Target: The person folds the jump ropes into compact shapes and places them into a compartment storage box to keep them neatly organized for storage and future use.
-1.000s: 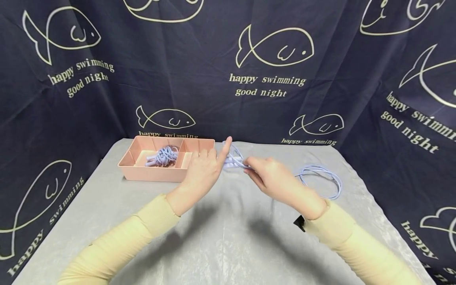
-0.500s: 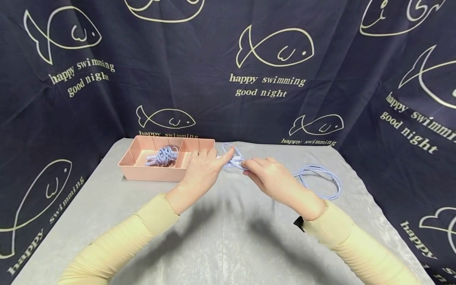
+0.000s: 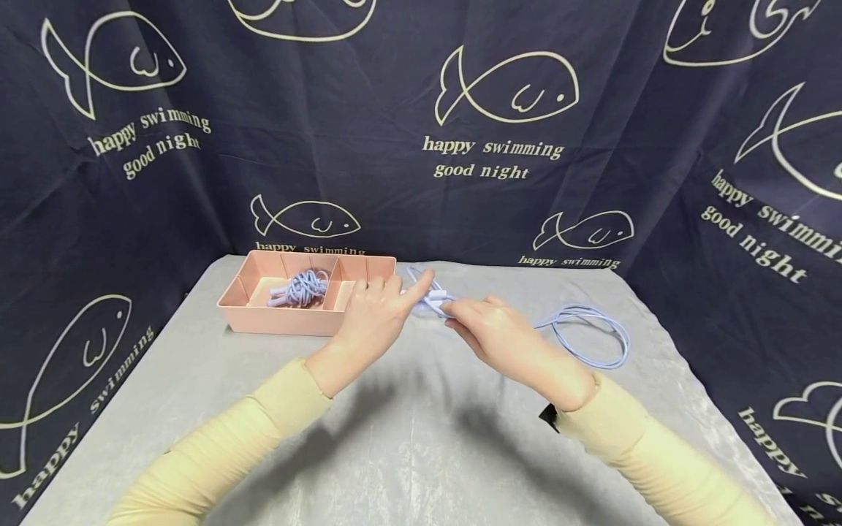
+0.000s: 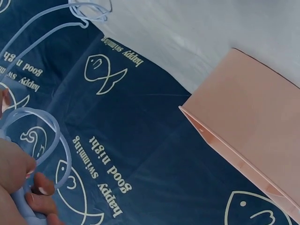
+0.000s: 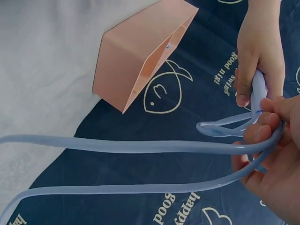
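Between both hands is a light blue cable [image 3: 434, 307] with a pale, thicker end piece [image 3: 437, 295]. My left hand [image 3: 378, 314] grips the thick end of the cable [image 5: 257, 91], with the index finger pointing out across a small loop [image 4: 54, 129]. Right beside it, my right hand [image 3: 496, 325] pinches the cable where it bends round the fingers. Two strands run from there to a loose coil [image 3: 592, 332] on the table at the right. Part of the cable is hidden behind the fingers.
A pink divided box [image 3: 283, 321] stands at the left, just behind my left hand. In its larger compartment lies a wound bundle of similar blue cable [image 3: 305, 288]. Grey cloth [image 3: 408, 438] covers the table. A dark fish-print curtain [image 3: 395, 109] hangs behind.
My left index finger has come down from pointing up onto the cable. The right hand has shifted slightly left and down, and the small loop and pale end piece have turned a little.
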A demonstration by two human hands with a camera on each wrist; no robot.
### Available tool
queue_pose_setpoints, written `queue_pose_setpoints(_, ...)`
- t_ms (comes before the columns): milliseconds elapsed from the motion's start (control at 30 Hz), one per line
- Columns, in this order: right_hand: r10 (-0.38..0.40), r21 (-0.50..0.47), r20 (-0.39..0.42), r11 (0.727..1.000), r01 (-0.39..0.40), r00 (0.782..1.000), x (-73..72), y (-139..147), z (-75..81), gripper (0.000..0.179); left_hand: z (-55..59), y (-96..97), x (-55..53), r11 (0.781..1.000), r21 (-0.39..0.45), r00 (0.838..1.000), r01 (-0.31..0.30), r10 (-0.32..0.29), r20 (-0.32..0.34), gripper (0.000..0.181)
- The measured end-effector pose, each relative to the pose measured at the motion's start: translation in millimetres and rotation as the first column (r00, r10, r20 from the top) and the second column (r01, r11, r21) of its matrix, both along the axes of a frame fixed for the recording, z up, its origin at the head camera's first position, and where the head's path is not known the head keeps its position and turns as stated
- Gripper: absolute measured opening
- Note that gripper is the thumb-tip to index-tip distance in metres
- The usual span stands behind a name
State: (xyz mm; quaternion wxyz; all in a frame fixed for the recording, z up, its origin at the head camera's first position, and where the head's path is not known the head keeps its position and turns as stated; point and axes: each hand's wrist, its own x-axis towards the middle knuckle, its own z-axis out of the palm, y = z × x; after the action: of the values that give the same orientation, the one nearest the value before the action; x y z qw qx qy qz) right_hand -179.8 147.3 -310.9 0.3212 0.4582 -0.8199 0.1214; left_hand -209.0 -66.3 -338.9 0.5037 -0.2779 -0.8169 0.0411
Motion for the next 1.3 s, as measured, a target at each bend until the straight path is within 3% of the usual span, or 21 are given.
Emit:
queue_pose_setpoints(167,-0.008,-0.019,-0.014,1.0,0.007,1.0,-2.8,0,-0.9,0.017,-0.5,-0.9,-0.9,1.0,0.001,1.0,0.025,-0.025,0.012,0.057)
queue_pose_setpoints(433,-0.018,0.003,-0.025,1.0,0.018,1.0,-0.5,-3,-4.8,0.016,-2.1,-0.3,-2.6,1.0,-0.021,0.999,0.009,-0.01,-0.031,0.033)
queue_pose_setpoints(667,-0.023,-0.019,0.134,0.999,0.026,0.991,11.3,-10,-12.0,0.019,-1.5,-3.3,-6.3,0.999,-0.039,0.998,0.021,-0.023,-0.058,0.017)
queue_pose_setpoints(833,0.006,-0.079,0.309,0.997,0.02,0.951,16.8,-11,-17.0,0.017,-3.4,-5.0,-7.7,0.995,-0.095,0.995,0.017,-0.026,-0.096,0.012)
queue_pose_setpoints(933,0.021,-0.106,0.385,0.994,0.022,0.923,18.4,-10,-17.8,0.014,-4.5,-5.3,-8.0,0.994,-0.099,0.993,0.045,-0.055,-0.106,0.012)
queue_pose_setpoints(1167,0.082,-0.189,0.468,0.982,0.009,0.88,17.5,-6,-21.0,0.006,-3.5,-4.8,-7.5,0.993,-0.095,0.992,0.069,-0.079,-0.099,0.016)
queue_pose_setpoints(1300,0.104,-0.167,0.505,0.986,-0.021,0.857,13.1,-1,-29.8,0.006,0.4,-4.8,-8.6,0.994,-0.084,0.99,0.073,-0.083,-0.113,0.016)
